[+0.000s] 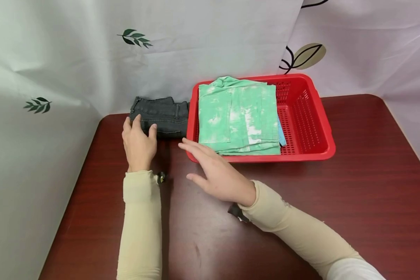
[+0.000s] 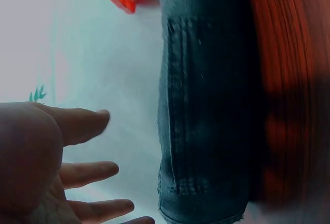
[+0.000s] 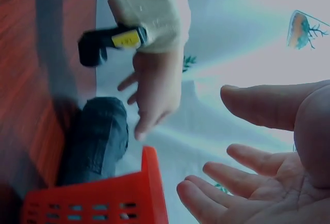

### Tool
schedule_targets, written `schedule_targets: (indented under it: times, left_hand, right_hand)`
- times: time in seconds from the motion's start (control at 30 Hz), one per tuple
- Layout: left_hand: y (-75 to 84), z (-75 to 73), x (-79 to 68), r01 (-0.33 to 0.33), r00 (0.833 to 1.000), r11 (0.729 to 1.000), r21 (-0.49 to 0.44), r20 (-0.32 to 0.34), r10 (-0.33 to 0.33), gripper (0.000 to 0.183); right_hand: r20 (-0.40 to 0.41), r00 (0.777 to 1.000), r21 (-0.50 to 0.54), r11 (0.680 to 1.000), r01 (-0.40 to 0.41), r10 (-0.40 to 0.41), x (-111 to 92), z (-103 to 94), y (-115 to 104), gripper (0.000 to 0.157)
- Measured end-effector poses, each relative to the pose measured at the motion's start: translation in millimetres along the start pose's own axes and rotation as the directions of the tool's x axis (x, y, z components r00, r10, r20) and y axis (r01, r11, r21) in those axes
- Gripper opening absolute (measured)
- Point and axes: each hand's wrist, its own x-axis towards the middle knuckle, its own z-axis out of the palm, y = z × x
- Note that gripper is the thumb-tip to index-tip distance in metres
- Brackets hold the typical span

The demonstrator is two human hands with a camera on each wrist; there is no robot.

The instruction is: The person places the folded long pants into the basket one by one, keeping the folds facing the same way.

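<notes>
My left hand [image 1: 140, 146] hovers at the near side of a folded dark denim garment [image 1: 161, 116], fingers spread and holding nothing. The left wrist view shows a gap between those fingertips and the denim [image 2: 206, 105]. My right hand [image 1: 218, 171] is held with straight fingers at the near left corner of a red plastic basket [image 1: 322, 128], also holding nothing. Inside the basket's left part lies a folded green and white garment [image 1: 238, 116]. In the right wrist view, the right thumb stands apart from the fingers, over the basket's rim [image 3: 152, 177].
The dark red wooden table [image 1: 364, 186] carries everything. A white curtain [image 1: 196, 39] with leaf prints hangs behind and at the left. A bit of blue cloth [image 1: 281, 132] shows beneath the green garment. Small black devices [image 1: 238, 212] are strapped at both wrists.
</notes>
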Motion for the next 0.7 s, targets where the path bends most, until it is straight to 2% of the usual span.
schedule_targets:
  times: [0.17, 0.27, 0.4, 0.57, 0.7]
  left_hand:
    - [-1.2, -5.3, 12.1, -0.030, 0.999, 0.999, 0.039, 0.035, 0.029, 0.061]
    - [-2.0, -6.4, 19.6, -0.043, 0.997, 0.997, 0.068, 0.065, 0.038, 0.063]
    - [-5.0, -6.9, 28.5, -0.042, 0.994, 0.994, 0.097, 0.104, 0.031, 0.065]
    - [-10.2, -5.5, 36.7, -0.038, 0.991, 0.992, 0.124, 0.132, 0.022, 0.068]
    - [-12.8, -2.6, 41.9, -0.045, 0.986, 0.989, 0.139, 0.165, 0.022, 0.070]
  right_hand:
    - [0.059, 0.998, -0.031, 0.999, 0.029, -0.027, -1.0, 10.8, -2.5, 0.070]
    - [0.067, 0.997, -0.037, 0.998, 0.041, -0.039, -1.5, 15.9, -2.7, 0.068]
    - [0.086, 0.996, -0.016, 0.999, 0.041, -0.040, -1.8, 20.2, -4.9, 0.066]
    - [0.166, 0.986, 0.002, 1.000, 0.026, -0.026, -1.3, 27.3, -5.6, 0.063]
    - [0.192, 0.981, 0.011, 1.000, 0.026, -0.027, 0.3, 33.5, -2.5, 0.062]
